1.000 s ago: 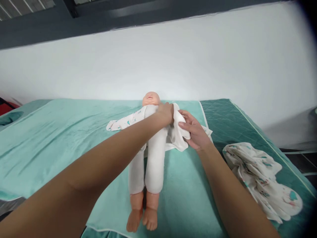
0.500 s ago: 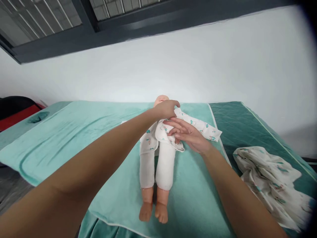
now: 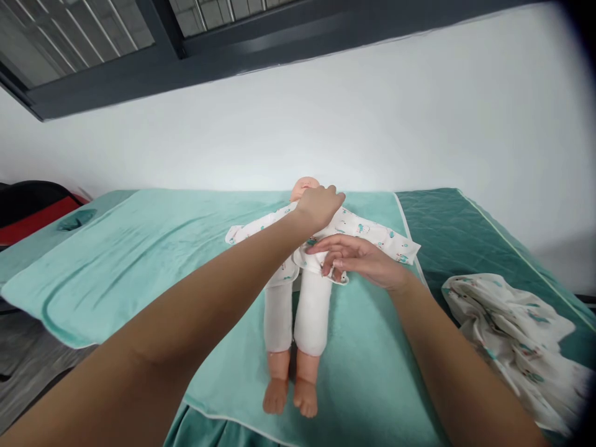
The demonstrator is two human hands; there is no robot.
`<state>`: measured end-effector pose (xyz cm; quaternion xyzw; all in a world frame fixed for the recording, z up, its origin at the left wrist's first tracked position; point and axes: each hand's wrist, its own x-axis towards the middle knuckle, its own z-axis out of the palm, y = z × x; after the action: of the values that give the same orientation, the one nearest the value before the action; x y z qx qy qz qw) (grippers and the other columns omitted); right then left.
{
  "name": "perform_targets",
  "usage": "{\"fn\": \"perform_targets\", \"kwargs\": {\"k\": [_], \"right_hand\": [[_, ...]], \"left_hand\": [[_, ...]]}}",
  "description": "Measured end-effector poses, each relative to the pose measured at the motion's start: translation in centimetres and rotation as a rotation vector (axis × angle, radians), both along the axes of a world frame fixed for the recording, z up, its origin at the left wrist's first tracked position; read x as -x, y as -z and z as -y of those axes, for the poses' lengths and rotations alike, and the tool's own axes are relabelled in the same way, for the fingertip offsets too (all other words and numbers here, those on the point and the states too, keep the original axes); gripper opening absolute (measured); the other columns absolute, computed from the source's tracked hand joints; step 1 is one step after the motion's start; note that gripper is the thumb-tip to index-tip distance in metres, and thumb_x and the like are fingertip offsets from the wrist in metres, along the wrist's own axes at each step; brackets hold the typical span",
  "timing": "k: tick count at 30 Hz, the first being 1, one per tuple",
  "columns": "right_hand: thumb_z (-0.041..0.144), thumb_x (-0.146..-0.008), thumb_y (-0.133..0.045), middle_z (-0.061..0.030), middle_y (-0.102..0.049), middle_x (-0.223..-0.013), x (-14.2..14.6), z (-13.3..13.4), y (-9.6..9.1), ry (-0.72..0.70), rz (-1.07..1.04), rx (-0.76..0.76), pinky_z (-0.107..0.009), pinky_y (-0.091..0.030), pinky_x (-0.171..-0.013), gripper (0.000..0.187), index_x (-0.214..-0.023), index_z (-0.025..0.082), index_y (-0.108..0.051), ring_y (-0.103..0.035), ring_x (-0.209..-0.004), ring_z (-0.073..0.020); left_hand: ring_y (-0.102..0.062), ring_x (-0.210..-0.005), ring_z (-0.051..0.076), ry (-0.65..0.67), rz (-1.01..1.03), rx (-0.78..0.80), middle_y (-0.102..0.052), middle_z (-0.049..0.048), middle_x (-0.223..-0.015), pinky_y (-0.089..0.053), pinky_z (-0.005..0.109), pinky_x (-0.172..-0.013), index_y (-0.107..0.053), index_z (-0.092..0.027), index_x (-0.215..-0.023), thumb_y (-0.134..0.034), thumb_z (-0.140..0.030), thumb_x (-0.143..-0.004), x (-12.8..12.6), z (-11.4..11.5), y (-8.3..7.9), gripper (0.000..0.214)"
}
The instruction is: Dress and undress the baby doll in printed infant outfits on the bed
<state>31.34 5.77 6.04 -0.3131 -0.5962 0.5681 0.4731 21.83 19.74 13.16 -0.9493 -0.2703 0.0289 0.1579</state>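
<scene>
A baby doll (image 3: 298, 310) lies on its back on a teal towel (image 3: 139, 248), head toward the wall, bare feet toward me. It wears a white printed top (image 3: 363, 231) with both sleeves spread sideways. My left hand (image 3: 321, 205) rests curled on the doll's chest just below the head, pressing the top there. My right hand (image 3: 358, 257) hovers over the doll's belly, fingers loosely bent, touching the top's lower hem.
A crumpled white printed cloth (image 3: 512, 338) lies at the right on the dark green quilted mattress (image 3: 465, 230). A white wall runs behind the bed. A red and black object (image 3: 32, 211) sits at the far left.
The top's right flap, bunched in my right hand a second ago, now lies folded across the doll's chest with the right sleeve spread out. My left hand shifted slightly up the chest.
</scene>
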Motion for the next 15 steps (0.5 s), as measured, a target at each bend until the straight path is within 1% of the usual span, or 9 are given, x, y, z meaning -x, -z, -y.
{"fn": "perform_targets", "kwargs": {"k": [1,2,3,5,7,9,10,12,15], "right_hand": [[0.039,-0.091,-0.066,-0.0103,-0.068,-0.121,-0.2,0.0,0.0,0.028,0.014,0.009,-0.029,-0.054,-0.066,0.037,-0.125,0.025,-0.063,-0.068,-0.088,-0.0189],[0.039,-0.091,-0.065,-0.0100,-0.069,-0.119,-0.5,-0.1,0.0,0.058,0.034,0.021,-0.029,-0.054,-0.067,0.035,-0.122,0.024,-0.064,-0.068,-0.086,-0.0178],[0.040,-0.091,-0.065,-0.0093,-0.071,-0.112,-0.8,-0.2,0.1,0.091,0.055,0.030,-0.028,-0.054,-0.068,0.032,-0.119,0.023,-0.066,-0.068,-0.083,-0.0170],[0.040,-0.092,-0.065,-0.0074,-0.072,-0.097,-1.3,-0.3,0.3,0.147,0.105,0.037,-0.028,-0.054,-0.070,0.028,-0.112,0.020,-0.068,-0.068,-0.082,-0.0167],[0.039,-0.091,-0.066,-0.0062,-0.071,-0.090,-1.7,-0.4,0.6,0.171,0.141,0.029,-0.029,-0.054,-0.073,0.026,-0.106,0.019,-0.070,-0.067,-0.083,-0.0172],[0.039,-0.089,-0.068,-0.0056,-0.070,-0.087,-1.9,-0.4,0.9,0.165,0.161,0.020,-0.030,-0.053,-0.074,0.024,-0.103,0.018,-0.071,-0.066,-0.082,-0.0175],[0.039,-0.088,-0.069,-0.0055,-0.070,-0.086,-1.9,-0.4,1.0,0.161,0.168,0.019,-0.030,-0.053,-0.074,0.024,-0.100,0.018,-0.072,-0.065,-0.081,-0.0176],[0.039,-0.087,-0.070,-0.0052,-0.070,-0.082,-1.9,-0.5,1.1,0.168,0.187,0.027,-0.029,-0.052,-0.072,0.022,-0.094,0.018,-0.072,-0.064,-0.078,-0.0174],[0.040,-0.087,-0.070,-0.0043,-0.069,-0.077,-1.5,-0.7,1.3,0.212,0.220,0.024,-0.028,-0.051,-0.068,0.023,-0.086,0.018,-0.072,-0.064,-0.074,-0.0169]], "left_hand": [[-0.061,-0.107,0.029,-0.018,0.042,-0.010,-0.061,0.0160,-0.118,-0.047,0.039,-0.085,-0.058,-0.015,-0.124,-0.047,-0.002,-0.082,0.2,0.0,0.0,0.045],[-0.060,-0.108,0.029,-0.046,0.099,-0.002,-0.061,0.0159,-0.118,-0.047,0.039,-0.084,-0.059,-0.015,-0.122,-0.047,-0.003,-0.083,0.5,-0.2,0.0,0.043],[-0.060,-0.108,0.028,-0.083,0.172,0.023,-0.061,0.0155,-0.119,-0.047,0.038,-0.084,-0.060,-0.015,-0.120,-0.047,-0.005,-0.084,0.9,-0.4,-0.1,0.040],[-0.060,-0.105,0.026,-0.188,0.377,0.121,-0.063,0.0137,-0.117,-0.047,0.036,-0.082,-0.061,-0.017,-0.117,-0.045,-0.008,-0.086,1.9,-1.3,-0.3,0.036],[-0.062,-0.098,0.022,-0.325,0.604,0.250,-0.066,0.0113,-0.112,-0.048,0.034,-0.078,-0.059,-0.019,-0.117,-0.043,-0.012,-0.088,3.1,-2.2,-0.4,0.034],[-0.062,-0.090,0.021,-0.441,0.732,0.347,-0.068,0.0096,-0.107,-0.048,0.033,-0.075,-0.058,-0.020,-0.117,-0.045,-0.017,-0.088,4.5,-2.9,0.0,0.031],[-0.062,-0.090,0.021,-0.464,0.752,0.368,-0.068,0.0091,-0.106,-0.048,0.033,-0.076,-0.058,-0.020,-0.115,-0.047,-0.018,-0.087,5.3,-3.0,0.4,0.030],[-0.061,-0.090,0.021,-0.432,0.767,0.373,-0.067,0.0077,-0.105,-0.048,0.033,-0.079,-0.060,-0.021,-0.112,-0.048,-0.018,-0.085,6.9,-2.7,1.6,0.030],[-0.061,-0.088,0.017,-0.349,0.895,0.378,-0.066,0.0045,-0.104,-0.048,0.032,-0.082,-0.061,-0.023,-0.112,-0.044,-0.018,-0.087,9.9,-0.8,4.3,0.030]]}}
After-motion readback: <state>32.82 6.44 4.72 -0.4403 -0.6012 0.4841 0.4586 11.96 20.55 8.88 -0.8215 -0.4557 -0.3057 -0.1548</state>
